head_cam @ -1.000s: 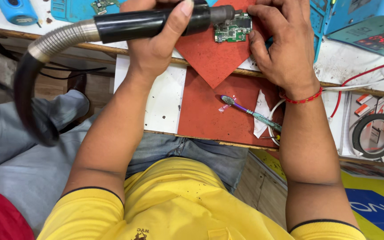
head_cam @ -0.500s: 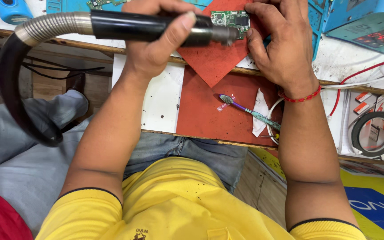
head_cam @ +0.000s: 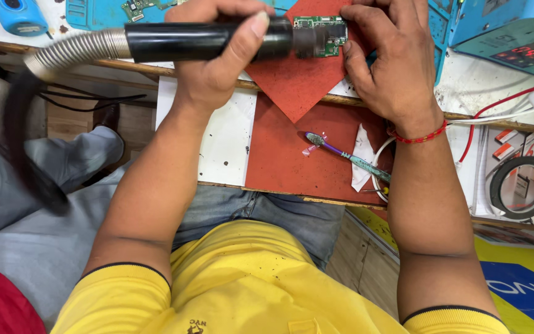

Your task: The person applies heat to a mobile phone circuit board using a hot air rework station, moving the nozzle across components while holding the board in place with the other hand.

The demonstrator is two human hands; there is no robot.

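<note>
Black and tube-shaped, the hot-air tool (head_cam: 211, 40) is gripped in the left hand (head_cam: 217, 59), its nozzle almost touching the small green circuit board (head_cam: 322, 31) that the right hand (head_cam: 390, 68) pins by fingertips on a red mat (head_cam: 292, 86) on the tabletop (head_cam: 230, 139). Those fingertips sit close enough to get scorched, I judge. A purple toothbrush (head_cam: 341, 151), white tissue (head_cam: 363, 154) and tape roll (head_cam: 517, 185) lie nearby; nothing blocks the nozzle.

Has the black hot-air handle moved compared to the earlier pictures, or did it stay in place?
Yes. The black hot-air handle has swung from tilted to nearly level across the red mat, its nozzle now over the circuit board.
</note>
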